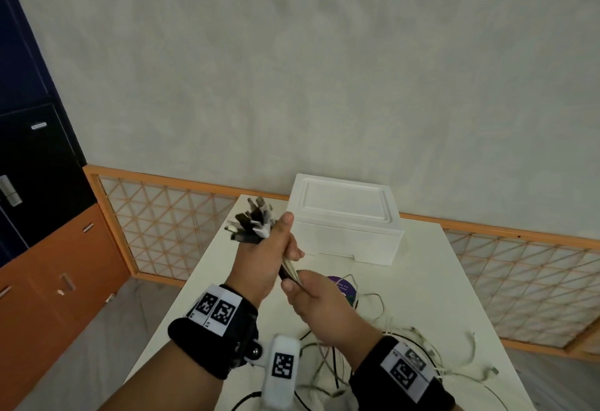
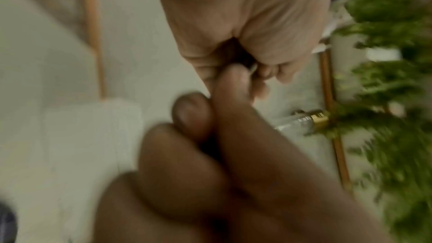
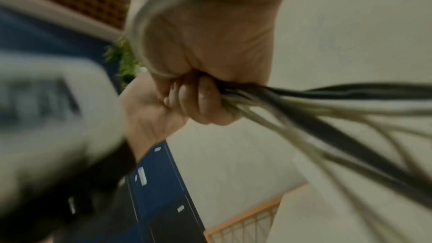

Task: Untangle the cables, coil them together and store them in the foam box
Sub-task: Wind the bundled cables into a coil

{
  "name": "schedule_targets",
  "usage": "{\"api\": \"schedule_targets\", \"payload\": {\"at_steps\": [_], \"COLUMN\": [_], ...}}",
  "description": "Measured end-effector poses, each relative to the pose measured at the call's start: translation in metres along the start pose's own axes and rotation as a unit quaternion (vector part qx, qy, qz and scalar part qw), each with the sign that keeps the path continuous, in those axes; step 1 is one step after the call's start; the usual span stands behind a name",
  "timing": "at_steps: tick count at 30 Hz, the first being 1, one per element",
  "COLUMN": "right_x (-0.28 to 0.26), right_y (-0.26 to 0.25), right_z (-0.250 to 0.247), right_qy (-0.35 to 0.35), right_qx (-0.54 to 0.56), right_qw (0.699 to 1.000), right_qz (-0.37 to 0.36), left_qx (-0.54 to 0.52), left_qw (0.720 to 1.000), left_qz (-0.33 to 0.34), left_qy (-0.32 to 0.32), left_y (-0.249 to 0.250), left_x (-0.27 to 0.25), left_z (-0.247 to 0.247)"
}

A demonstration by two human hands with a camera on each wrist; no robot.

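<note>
From the head view, the left hand [image 1: 271,254] is fisted around a bundle of black and white cables [image 1: 251,222], their plug ends fanning out above the fist. The right hand [image 1: 316,295] pinches the same strands just below it, over the white bench [image 1: 422,267]. The loose lengths still lie in loops on the bench near the person. The white foam box with its lid on [image 1: 344,219] stands at the far end of the bench, well apart from the loops. The step appears to be combing the strands straight; it would go best with the left fist held firm while the right slides down slowly, stopping at any snag rather than tugging.

The left wrist view is blurred: dark curled fingers [image 2: 191,114] meet the other hand's palm, with only a sliver of cable showing.

In the right wrist view, the fingers [image 3: 201,103] are curled tight round the strands, which stream away to the right, black among pale. Keeping them parallel there should make coiling easier.
</note>
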State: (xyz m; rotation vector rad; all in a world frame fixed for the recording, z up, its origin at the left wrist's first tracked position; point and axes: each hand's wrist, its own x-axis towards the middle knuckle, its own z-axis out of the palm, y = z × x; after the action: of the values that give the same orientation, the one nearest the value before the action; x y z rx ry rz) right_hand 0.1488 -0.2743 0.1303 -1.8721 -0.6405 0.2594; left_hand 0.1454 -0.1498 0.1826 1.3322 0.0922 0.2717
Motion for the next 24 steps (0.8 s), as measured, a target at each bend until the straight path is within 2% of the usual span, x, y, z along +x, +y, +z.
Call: {"api": "schedule_targets", "payload": {"at_steps": [1, 3, 5, 7, 10, 13, 16, 18, 21, 24], "right_x": [0.001, 0.0, 0.0, -0.001, -0.01, -0.02, -0.024, -0.029, -0.035, -0.036], "right_y": [0.0, -0.001, 0.003, 0.014, 0.035, 0.043, 0.024, 0.008, -0.013, -0.004], "right_z": [-0.001, -0.004, -0.007, -0.016, -0.035, -0.044, -0.045, -0.045, -0.043, -0.048], "right_qy": [-0.018, -0.039, -0.048, -0.054, -0.042, -0.012, 0.01, 0.02, -0.005, -0.064], "right_qx": [0.018, 0.033, 0.028, -0.042, -0.075, -0.051, 0.039, 0.02, -0.025, 0.018], "right_qw": [1.0, 0.999, 0.998, 0.998, 0.996, 0.999, 0.999, 0.999, 0.999, 0.998], "right_qz": [0.018, 0.018, -0.001, -0.009, 0.018, 0.011, 0.032, 0.018, -0.029, 0.016], "left_qx": [0.08, 0.111, -0.017, -0.176, -0.268, -0.267, -0.229, -0.193, -0.182, -0.23], "left_qw": [0.997, 0.993, 0.999, 0.982, 0.961, 0.962, 0.972, 0.979, 0.979, 0.969], "left_qz": [0.023, 0.039, 0.004, -0.038, -0.055, -0.049, -0.053, -0.064, -0.081, -0.078], "left_qy": [0.006, 0.0, -0.031, -0.056, -0.049, -0.024, 0.004, 0.028, 0.043, 0.051], "left_y": [0.002, 0.006, 0.011, 0.017, 0.025, 0.023, 0.013, 0.003, -0.006, 0.004], "left_x": [-0.002, -0.008, -0.013, -0.01, 0.005, 0.015, 0.024, 0.03, 0.033, 0.034], "left_z": [-0.004, -0.004, 0.004, 0.006, -0.013, -0.032, -0.04, -0.041, -0.036, -0.032]}}
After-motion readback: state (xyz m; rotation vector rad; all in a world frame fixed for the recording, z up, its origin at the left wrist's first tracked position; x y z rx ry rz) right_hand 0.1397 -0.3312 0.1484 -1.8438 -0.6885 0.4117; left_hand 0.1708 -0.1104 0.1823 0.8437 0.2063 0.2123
